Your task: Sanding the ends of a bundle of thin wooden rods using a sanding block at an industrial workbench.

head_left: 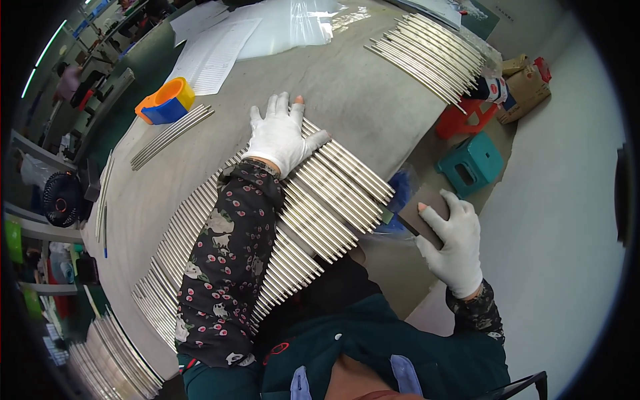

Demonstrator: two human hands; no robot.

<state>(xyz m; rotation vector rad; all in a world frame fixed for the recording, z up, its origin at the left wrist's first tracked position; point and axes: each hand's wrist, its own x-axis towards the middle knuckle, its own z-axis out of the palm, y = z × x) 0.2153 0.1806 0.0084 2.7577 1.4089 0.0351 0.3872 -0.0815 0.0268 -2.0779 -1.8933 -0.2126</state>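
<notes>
Many slim silvery metal rods (327,193) lie side by side in a wide row across the table, their ends reaching past its near right edge. My left hand (277,133), in a white glove with a bare fingertip, rests flat with fingers spread over the far part of the row. To the right of the rod ends, my right hand (455,240), gloved alike, grips a flat brown block (423,215) between thumb and fingers. The block's left end is close to the rod ends; whether it touches them I cannot tell. My left forearm covers part of the row.
Another rod bundle (430,57) lies at the far right of the grey table (320,87). An orange and blue tape dispenser (167,103) stands left, beside a few loose rods (172,137). Printed sheets (213,57) lie behind. A teal stool (470,163) and a red stool (467,119) stand right.
</notes>
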